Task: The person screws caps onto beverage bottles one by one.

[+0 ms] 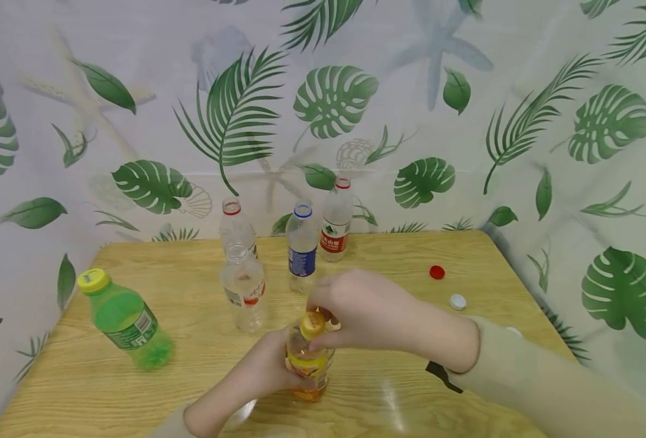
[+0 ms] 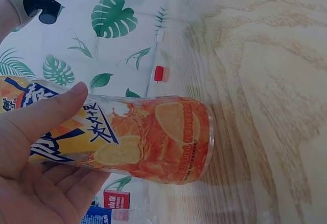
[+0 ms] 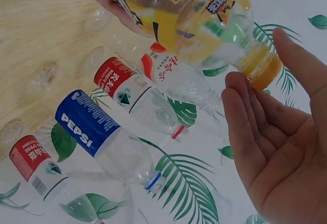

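Observation:
Upright near the table's front stands a clear bottle (image 1: 308,364) with a yellow and orange label, lemon slices printed on it. My left hand (image 1: 275,366) grips it around the middle; the left wrist view shows the thumb across the label and the fingers behind (image 2: 36,147). On the bottle's neck sits a yellow cap (image 3: 263,70). My right hand (image 1: 358,311) pinches this cap between thumb and fingertips, the palm showing in the right wrist view.
Several uncapped clear bottles stand behind, including a blue-labelled Pepsi bottle (image 1: 302,258) and a red-labelled one (image 1: 336,228). A green bottle (image 1: 131,325) with a yellow cap is at left. A red cap (image 1: 437,272) and a white cap (image 1: 457,302) lie at right.

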Tool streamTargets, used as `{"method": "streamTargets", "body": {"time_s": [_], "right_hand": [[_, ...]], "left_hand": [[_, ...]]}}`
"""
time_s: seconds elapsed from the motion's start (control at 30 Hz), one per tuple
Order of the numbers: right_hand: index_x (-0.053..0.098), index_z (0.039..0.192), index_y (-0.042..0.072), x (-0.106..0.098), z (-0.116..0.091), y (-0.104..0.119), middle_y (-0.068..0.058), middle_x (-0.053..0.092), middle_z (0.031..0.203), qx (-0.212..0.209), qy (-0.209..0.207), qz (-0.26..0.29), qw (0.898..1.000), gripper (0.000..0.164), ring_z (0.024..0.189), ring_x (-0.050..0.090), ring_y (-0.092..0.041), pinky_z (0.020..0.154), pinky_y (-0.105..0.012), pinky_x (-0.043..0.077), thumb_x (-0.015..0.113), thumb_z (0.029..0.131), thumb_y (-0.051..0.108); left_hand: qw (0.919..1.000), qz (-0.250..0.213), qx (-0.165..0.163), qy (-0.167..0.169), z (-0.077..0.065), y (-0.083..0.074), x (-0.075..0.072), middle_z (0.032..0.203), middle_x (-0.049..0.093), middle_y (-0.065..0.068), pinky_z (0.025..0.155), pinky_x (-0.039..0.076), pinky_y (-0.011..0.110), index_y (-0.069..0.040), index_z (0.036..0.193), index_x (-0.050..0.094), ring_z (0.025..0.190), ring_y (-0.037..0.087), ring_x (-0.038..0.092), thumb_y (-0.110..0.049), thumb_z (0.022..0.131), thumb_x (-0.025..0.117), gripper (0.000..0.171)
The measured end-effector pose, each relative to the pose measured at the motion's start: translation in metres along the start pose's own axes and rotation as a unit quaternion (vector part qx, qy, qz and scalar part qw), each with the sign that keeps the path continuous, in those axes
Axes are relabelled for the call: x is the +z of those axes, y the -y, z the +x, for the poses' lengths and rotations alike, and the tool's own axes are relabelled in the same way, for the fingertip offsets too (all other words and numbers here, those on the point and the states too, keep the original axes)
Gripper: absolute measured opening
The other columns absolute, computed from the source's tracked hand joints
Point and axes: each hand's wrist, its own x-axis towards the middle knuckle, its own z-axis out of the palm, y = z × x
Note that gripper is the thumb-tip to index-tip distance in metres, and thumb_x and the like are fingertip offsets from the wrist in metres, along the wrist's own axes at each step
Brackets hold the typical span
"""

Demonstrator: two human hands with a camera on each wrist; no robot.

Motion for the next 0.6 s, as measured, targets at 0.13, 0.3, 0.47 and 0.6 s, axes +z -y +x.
{"method": "streamTargets", "body": {"time_s": [0.13, 0.3, 0.47, 0.6], "right_hand": [[0.072, 0.092, 0.015, -0.001, -0.003, -0.003, 0.007, 0.066, 0.081, -0.006, 0.011, -0.002, 1.000, 0.023, 0.071, 0.054, -0.002, 0.065, -0.016, 0.046, 0.088, 0.087, 0.032], [0.076, 0.096, 0.014, -0.003, -0.008, -0.005, 0.005, 0.070, 0.083, 0.007, 0.016, -0.008, 1.000, 0.018, 0.072, 0.058, -0.004, 0.066, -0.018, 0.050, 0.086, 0.091, 0.027], [0.077, 0.099, 0.013, -0.004, -0.014, -0.008, 0.005, 0.073, 0.088, 0.023, 0.025, -0.010, 0.999, 0.017, 0.075, 0.064, -0.006, 0.068, -0.021, 0.054, 0.084, 0.093, 0.026], [0.078, 0.101, 0.013, -0.003, -0.018, -0.012, 0.004, 0.075, 0.091, 0.032, 0.032, -0.013, 0.999, 0.016, 0.079, 0.067, -0.007, 0.071, -0.024, 0.057, 0.084, 0.093, 0.025]], "left_hand": [[1.0000, -0.009, 0.001, 0.001, 0.001, 0.001, -0.001, 0.127, 0.076, 0.010, 0.107, 0.056, 0.054, -0.006, 0.135, 0.065, 0.120, 0.032, 0.071, -0.009, 0.074, 0.097, 0.068], [0.9999, -0.012, 0.002, -0.003, 0.000, 0.000, -0.004, 0.127, 0.076, 0.010, 0.106, 0.056, 0.054, -0.007, 0.134, 0.066, 0.120, 0.033, 0.071, -0.009, 0.074, 0.097, 0.067], [0.9999, 0.002, 0.001, -0.016, -0.002, 0.002, -0.006, 0.125, 0.077, 0.011, 0.104, 0.058, 0.052, -0.006, 0.131, 0.066, 0.118, 0.033, 0.072, -0.007, 0.073, 0.097, 0.066], [0.9996, 0.005, 0.002, -0.029, -0.004, 0.005, -0.005, 0.124, 0.077, 0.010, 0.104, 0.058, 0.050, -0.007, 0.130, 0.067, 0.118, 0.033, 0.072, -0.007, 0.072, 0.098, 0.065]]}}
